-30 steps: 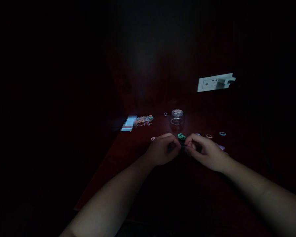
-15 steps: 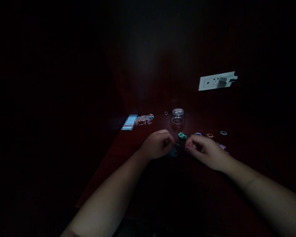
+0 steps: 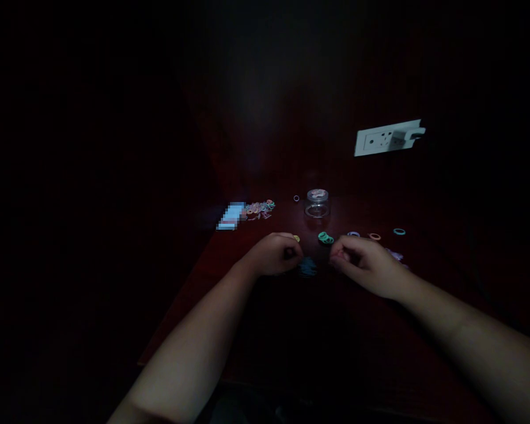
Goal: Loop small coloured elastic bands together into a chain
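My left hand (image 3: 277, 254) is closed, thumb and fingertips together, just left of a small pile of blue bands (image 3: 308, 267). What it pinches, if anything, is too small to tell. A yellow band (image 3: 296, 238) shows behind its knuckles. My right hand (image 3: 362, 262) is also in a pinch, to the right of the blue pile; its fingertips hide whatever is between them. Green bands (image 3: 325, 238) lie together between and beyond the hands. Past my right hand are a purple band (image 3: 353, 234), an orange band (image 3: 374, 237) and purple bands (image 3: 395, 255).
A clear lidded jar (image 3: 317, 204) stands behind the green bands. At the back left, a mixed heap of bands (image 3: 259, 209) lies beside a bright blurred rectangle (image 3: 232, 216). A teal band (image 3: 399, 231) is at the right. The wall holds a socket panel (image 3: 387, 138) with a plug.
My left hand has moved left, away from my right hand, uncovering the blue pile and the yellow band. The thin strand seen between the hands no longer shows. The view has tilted slightly.
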The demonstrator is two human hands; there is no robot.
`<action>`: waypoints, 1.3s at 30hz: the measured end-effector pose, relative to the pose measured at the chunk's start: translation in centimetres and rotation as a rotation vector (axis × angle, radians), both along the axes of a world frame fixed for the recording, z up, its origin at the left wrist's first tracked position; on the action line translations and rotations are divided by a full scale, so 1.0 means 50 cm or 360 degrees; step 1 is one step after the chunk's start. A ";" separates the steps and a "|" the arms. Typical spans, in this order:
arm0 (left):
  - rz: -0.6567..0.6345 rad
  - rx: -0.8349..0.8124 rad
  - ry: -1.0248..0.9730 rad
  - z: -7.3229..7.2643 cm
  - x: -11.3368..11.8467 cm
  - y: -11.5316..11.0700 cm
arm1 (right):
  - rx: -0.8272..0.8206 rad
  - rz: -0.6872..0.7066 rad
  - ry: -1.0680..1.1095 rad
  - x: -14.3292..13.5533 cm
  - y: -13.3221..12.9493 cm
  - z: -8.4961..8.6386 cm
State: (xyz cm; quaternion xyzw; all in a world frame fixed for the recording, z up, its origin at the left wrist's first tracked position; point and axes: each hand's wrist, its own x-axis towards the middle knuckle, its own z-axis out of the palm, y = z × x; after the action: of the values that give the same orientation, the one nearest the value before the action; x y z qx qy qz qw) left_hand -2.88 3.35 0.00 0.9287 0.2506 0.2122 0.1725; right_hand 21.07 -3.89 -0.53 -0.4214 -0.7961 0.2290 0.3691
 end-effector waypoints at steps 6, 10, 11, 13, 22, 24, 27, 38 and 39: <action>0.0025 -0.0020 0.0067 -0.002 -0.003 0.003 | -0.0008 0.0000 0.0017 -0.003 -0.001 0.004; 0.0044 -0.0013 0.0058 -0.005 -0.007 0.009 | -0.0015 0.0011 0.0039 -0.003 0.000 0.003; 0.0095 -0.0005 0.0042 -0.007 -0.009 0.014 | -0.0019 0.0011 0.0042 -0.002 0.000 0.002; 0.0333 0.0034 -0.0023 -0.013 -0.021 0.031 | -0.0027 0.0009 0.0039 -0.001 0.001 0.000; 0.1435 0.0007 0.0088 -0.071 -0.079 0.132 | -0.0028 0.0007 0.0047 -0.002 0.000 0.001; 0.1470 -0.0007 0.0144 -0.079 -0.070 0.137 | -0.0033 0.0007 0.0051 -0.002 0.000 0.002; 0.1484 0.0011 0.0193 -0.084 -0.053 0.143 | -0.0027 0.0001 0.0058 -0.002 0.002 0.000; 0.1594 0.0121 0.0207 -0.079 -0.037 0.199 | 0.0060 -0.0008 0.0018 0.001 0.004 0.001; 0.1613 0.0125 0.0201 -0.079 -0.038 0.203 | 0.0058 -0.0010 0.0020 0.001 0.003 0.002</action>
State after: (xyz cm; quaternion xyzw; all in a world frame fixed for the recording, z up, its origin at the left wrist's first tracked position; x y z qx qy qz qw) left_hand -4.78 13.52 -3.94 0.7073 0.6712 0.2220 -0.0026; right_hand 21.10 -3.74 -0.46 -0.4156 -0.7965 0.2159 0.3824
